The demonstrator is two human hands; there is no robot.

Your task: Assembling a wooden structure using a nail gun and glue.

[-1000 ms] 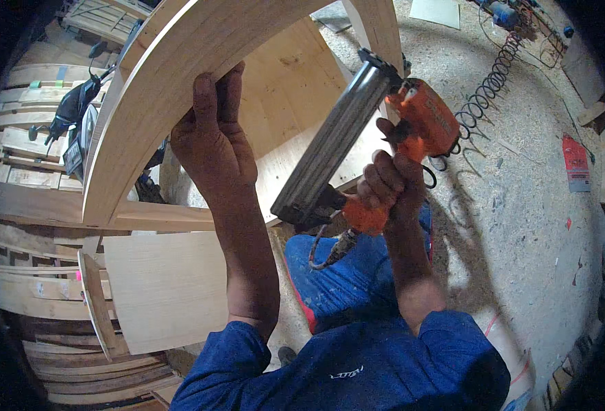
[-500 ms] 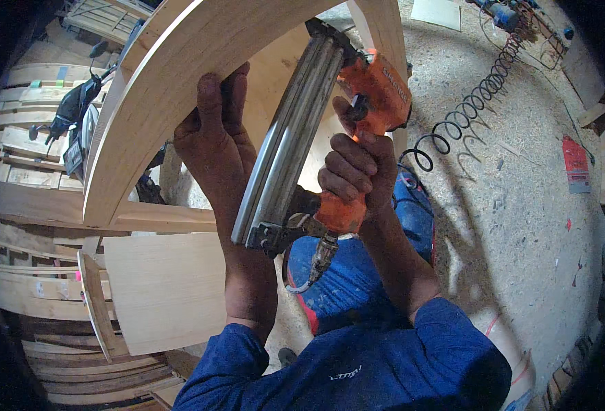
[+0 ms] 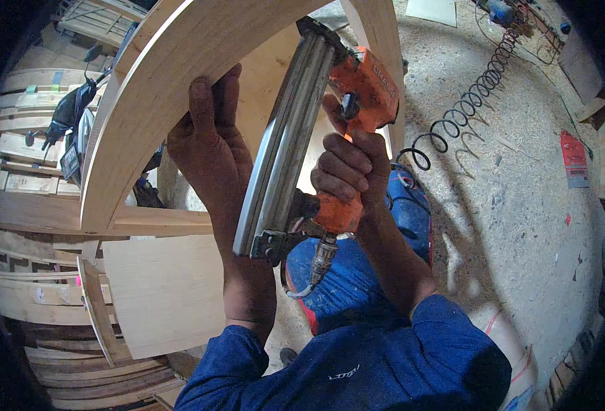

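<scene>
While the right hand (image 3: 357, 164) holds the orange pneumatic nail gun (image 3: 287, 140) within curled fingers, the left hand (image 3: 210, 147) meets the curved wooden board (image 3: 155, 96) at its inner edge, its grip unclear.

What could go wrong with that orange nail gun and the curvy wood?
The left-hand grip is at the inner edge of the curved board, looking close to the top end of the nail gun, so a stray shot might hurt fingers.

Only the right-hand grip holds the gun, so it could slip or tip.

The coiled black hose passes near the blue-clad leg and might snag.
</scene>
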